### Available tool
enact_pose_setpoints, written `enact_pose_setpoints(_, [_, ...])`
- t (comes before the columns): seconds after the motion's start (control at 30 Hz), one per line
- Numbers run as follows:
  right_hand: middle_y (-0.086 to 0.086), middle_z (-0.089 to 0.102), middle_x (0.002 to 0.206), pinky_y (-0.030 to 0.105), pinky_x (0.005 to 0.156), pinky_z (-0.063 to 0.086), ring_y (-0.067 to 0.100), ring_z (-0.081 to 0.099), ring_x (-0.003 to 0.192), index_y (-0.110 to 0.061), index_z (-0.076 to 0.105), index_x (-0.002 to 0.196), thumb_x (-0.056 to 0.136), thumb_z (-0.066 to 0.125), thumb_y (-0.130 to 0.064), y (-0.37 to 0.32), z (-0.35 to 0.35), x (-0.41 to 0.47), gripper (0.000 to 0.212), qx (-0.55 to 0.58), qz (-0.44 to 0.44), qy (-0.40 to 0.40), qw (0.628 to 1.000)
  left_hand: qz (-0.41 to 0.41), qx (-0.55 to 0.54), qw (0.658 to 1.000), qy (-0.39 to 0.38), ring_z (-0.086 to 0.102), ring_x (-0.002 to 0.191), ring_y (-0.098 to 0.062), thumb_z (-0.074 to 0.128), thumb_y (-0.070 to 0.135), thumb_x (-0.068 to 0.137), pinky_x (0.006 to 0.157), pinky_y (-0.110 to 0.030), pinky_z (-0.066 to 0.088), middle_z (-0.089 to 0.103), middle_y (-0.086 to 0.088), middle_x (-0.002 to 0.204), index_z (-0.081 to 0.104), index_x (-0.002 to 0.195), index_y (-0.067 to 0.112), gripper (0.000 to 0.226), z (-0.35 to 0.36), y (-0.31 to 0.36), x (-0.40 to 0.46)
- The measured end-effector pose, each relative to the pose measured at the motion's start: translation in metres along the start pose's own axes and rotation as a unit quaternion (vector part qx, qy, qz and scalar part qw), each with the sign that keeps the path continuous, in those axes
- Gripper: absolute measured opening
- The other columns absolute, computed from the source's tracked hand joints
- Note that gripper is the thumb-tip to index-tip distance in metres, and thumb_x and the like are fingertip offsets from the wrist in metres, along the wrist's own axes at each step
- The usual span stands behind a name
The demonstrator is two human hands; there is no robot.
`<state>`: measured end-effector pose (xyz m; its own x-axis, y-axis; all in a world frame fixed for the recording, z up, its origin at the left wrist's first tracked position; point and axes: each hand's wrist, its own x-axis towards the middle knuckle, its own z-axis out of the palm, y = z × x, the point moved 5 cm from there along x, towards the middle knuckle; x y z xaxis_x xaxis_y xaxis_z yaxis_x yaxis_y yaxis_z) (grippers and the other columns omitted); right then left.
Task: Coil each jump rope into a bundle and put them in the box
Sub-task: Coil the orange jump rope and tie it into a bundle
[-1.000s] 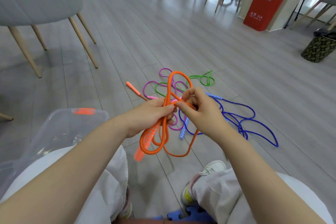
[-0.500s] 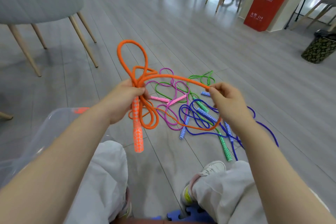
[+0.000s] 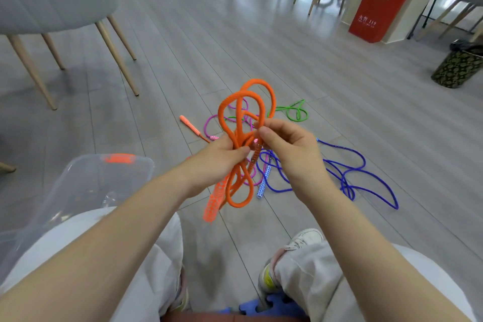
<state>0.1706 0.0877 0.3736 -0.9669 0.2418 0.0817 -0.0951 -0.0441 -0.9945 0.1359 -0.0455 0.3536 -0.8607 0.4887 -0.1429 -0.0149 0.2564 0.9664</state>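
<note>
An orange jump rope [image 3: 239, 110] is looped several times in front of me. My left hand [image 3: 218, 158] grips the loops at their middle, with one orange handle hanging below it. My right hand [image 3: 283, 145] pinches the rope beside the left hand's fingers. The rope's other orange handle [image 3: 189, 125] lies on the floor further off. Blue [image 3: 347, 172], purple [image 3: 209, 123] and green [image 3: 296, 112] jump ropes lie tangled on the floor beyond my hands. A clear plastic box [image 3: 86, 183] with an orange latch stands at my left knee.
A grey chair with wooden legs [image 3: 115, 52] stands at the far left. A red cabinet [image 3: 380, 5] and a patterned bin [image 3: 456, 68] are at the far right. My legs and a white shoe [image 3: 304, 239] fill the bottom, over a blue mat [image 3: 264, 306].
My right hand, which had drawn a length of orange rope out to the right, has come back to the left hand. Another loop now stands above the bundle.
</note>
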Motion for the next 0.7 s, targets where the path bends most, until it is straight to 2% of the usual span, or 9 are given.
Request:
enact_pose_setpoints(0.07, [0.006,0.072,0.083,0.021,0.069,0.055,0.01,0.067,0.073,-0.013,0.069,0.093,0.092,0.059,-0.001,-0.002,-0.002,0.0,0.015,-0.012,-0.002,0.001,1.0,0.003,0.008,0.999,-0.03,0.06,0.088,-0.012,0.048,0.013,0.099,0.087,-0.033,0.052,0.067,0.005,0.094,0.061,0.107,0.034,0.025,0.006,0.001,-0.002])
enact_pose_setpoints(0.13, [0.002,0.071,0.08,0.024,0.066,0.057,0.011,0.066,0.07,-0.016,0.067,0.09,0.093,0.058,-0.001,-0.002,-0.004,0.001,0.018,-0.014,-0.003,0.007,1.0,-0.007,0.013,0.999,-0.051,0.063,0.093,-0.017,0.047,0.013,0.099,0.087,-0.03,0.054,0.07,0.006,0.099,0.06,0.115,0.028,0.026,0.01,0.001,-0.004])
enact_pose_setpoints(0.23, [0.005,0.07,0.081,0.025,0.067,0.057,0.013,0.065,0.068,-0.013,0.065,0.092,0.093,0.057,-0.001,-0.002,-0.006,0.001,0.014,-0.011,-0.011,0.009,1.0,-0.019,0.039,0.996,-0.074,0.064,0.107,-0.022,0.047,0.017,0.1,0.095,-0.038,0.052,0.071,0.004,0.107,0.06,0.12,0.025,0.025,0.01,0.001,-0.004])
enact_pose_setpoints(0.3, [0.008,0.069,0.081,0.025,0.065,0.056,0.014,0.065,0.067,-0.01,0.064,0.093,0.093,0.057,-0.001,-0.002,-0.006,0.002,0.012,-0.007,-0.015,0.004,1.0,-0.028,0.054,0.995,-0.08,0.064,0.105,-0.021,0.048,0.019,0.1,0.095,-0.039,0.052,0.072,0.003,0.103,0.061,0.118,0.023,0.023,0.01,0.0,-0.005])
enact_pose_setpoints(0.37, [0.004,0.068,0.078,0.023,0.064,0.055,0.012,0.065,0.066,-0.011,0.064,0.093,0.093,0.057,0.0,-0.002,-0.007,0.001,0.012,-0.006,-0.023,-0.001,1.0,-0.03,0.065,0.995,-0.076,0.066,0.102,-0.02,0.049,0.021,0.099,0.093,-0.037,0.053,0.072,0.003,0.099,0.061,0.115,0.022,0.02,0.01,-0.001,-0.005])
enact_pose_setpoints(0.47, [-0.004,0.064,0.081,0.027,0.066,0.055,0.012,0.06,0.07,-0.018,0.061,0.094,0.093,0.058,-0.004,0.0,-0.011,0.002,0.014,-0.053,-0.053,0.041,0.996,-0.022,0.044,0.998,-0.039,0.064,0.091,-0.018,0.049,0.02,0.099,0.089,-0.036,0.052,0.07,0.003,0.094,0.063,0.105,0.021,0.015,0.007,0.0,-0.003])
enact_pose_setpoints(0.53, [0.001,0.06,0.084,0.031,0.07,0.053,0.014,0.057,0.07,-0.013,0.057,0.097,0.091,0.052,-0.001,0.011,-0.014,0.003,0.015,-0.046,0.008,0.056,0.997,-0.013,-0.003,1.0,0.002,0.062,0.084,-0.017,0.049,0.016,0.099,0.083,-0.037,0.053,0.069,-0.002,0.09,0.065,0.094,0.02,0.018,0.002,0.002,-0.001])
enact_pose_setpoints(0.6, [0.003,0.064,0.086,0.034,0.078,0.051,0.015,0.06,0.079,-0.009,0.06,0.099,0.087,0.048,0.001,0.027,-0.007,0.001,0.019,-0.081,0.116,-0.027,0.99,-0.012,-0.064,0.997,0.032,0.061,0.075,-0.016,0.049,0.015,0.098,0.072,-0.034,0.052,0.068,-0.002,0.081,0.067,0.088,0.019,0.021,-0.004,0.003,0.0])
enact_pose_setpoints(0.7, [-0.005,0.072,0.091,0.031,0.092,0.048,0.008,0.065,0.091,-0.013,0.067,0.098,0.086,0.051,-0.008,0.041,0.005,-0.009,0.02,-0.184,0.148,-0.194,0.952,-0.002,-0.12,0.993,0.021,0.056,0.065,-0.02,0.049,0.018,0.098,0.072,-0.037,0.041,0.061,-0.004,0.069,0.07,0.084,0.019,0.026,-0.013,0.002,0.003])
